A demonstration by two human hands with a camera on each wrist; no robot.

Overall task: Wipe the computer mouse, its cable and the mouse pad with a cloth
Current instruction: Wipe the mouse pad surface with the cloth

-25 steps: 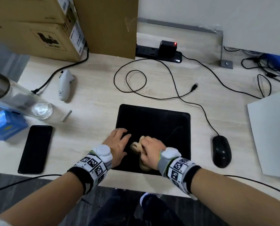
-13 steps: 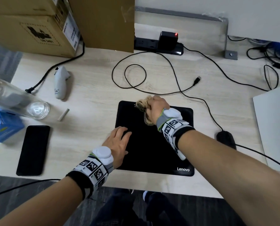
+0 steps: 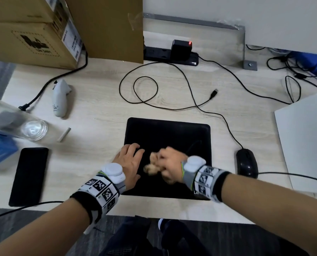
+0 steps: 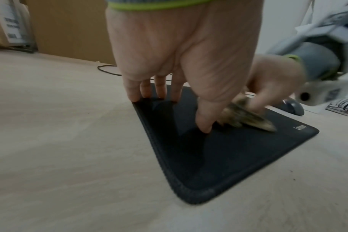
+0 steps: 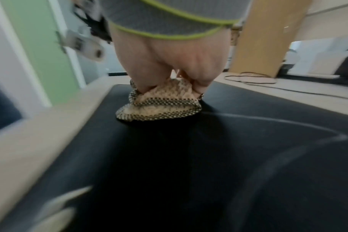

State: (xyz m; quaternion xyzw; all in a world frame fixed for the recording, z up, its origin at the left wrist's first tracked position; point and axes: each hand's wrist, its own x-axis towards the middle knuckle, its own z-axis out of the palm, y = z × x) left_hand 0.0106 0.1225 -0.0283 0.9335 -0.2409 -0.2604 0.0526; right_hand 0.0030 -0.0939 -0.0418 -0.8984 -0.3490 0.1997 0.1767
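Matt black fabric on the mouse pad, its stitched edge looking rough in the left wrist view. The bunched cloth is a coarse beige weave with dark checked bands. The desk shows pale wood grain, a smooth matt finish. At three o'clock of the pad, a glossy black plastic mouse; at nine o'clock, a glossy phone and a clear bottle. At eleven o'clock, dull brown cardboard boxes.
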